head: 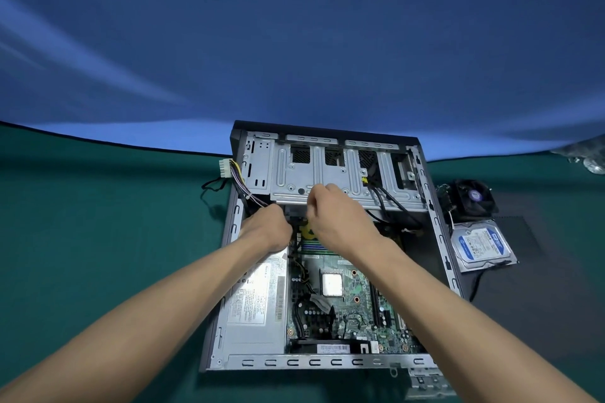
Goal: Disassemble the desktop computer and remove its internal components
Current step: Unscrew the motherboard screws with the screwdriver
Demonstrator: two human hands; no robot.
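An open desktop case (438, 239) lies flat on the green table. Inside are a green motherboard (350, 314) with a bare CPU (332, 284), a silver power supply (258, 307) at the left, and a metal drive cage (334, 170) at the far end. My left hand (266, 227) reaches down beside the power supply, under the cage's edge, fingers curled and hidden among cables. My right hand (337, 217) is next to it, fingers curled at the cage's front edge; what they hold is hidden. A bundle of wires with a white connector (225, 168) hangs out over the case's left wall.
A black cooler fan (471, 199) and a blue-labelled hard drive (481, 244) lie right of the case on a dark mat (523, 288). A metal bracket (425, 383) sits at the near right corner. A blue backdrop (294, 42) rises behind the table.
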